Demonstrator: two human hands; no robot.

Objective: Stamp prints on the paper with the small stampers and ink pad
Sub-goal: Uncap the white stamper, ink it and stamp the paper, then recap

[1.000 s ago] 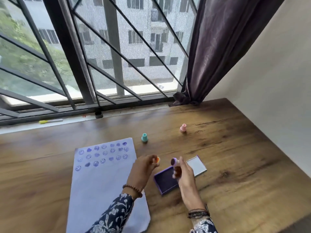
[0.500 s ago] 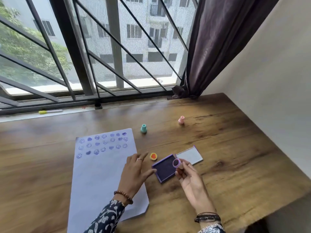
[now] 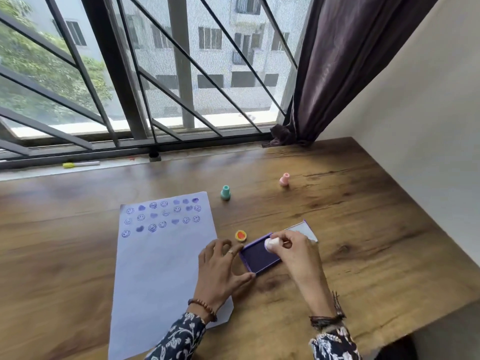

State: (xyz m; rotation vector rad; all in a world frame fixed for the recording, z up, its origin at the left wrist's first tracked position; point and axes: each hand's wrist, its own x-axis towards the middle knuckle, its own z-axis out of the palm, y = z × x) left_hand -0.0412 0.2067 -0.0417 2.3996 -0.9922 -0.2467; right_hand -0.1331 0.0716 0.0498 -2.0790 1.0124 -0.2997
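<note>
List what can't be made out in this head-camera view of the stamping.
- Face of the stamper: head view, hidden by the right hand and turned down toward the ink pad; contact unclear.
- Ink pad lid: head view, partly covered by the right hand.
- Prints on the paper: head view, too small and blurred for detail.
- Paper's near edge: head view, cut off by the frame.

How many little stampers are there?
3 for sure: a teal stamper beyond the paper, a pink stamper farther right, and a pale stamper in the right hand at the ink pad. The orange piece may be only a cap.
</note>
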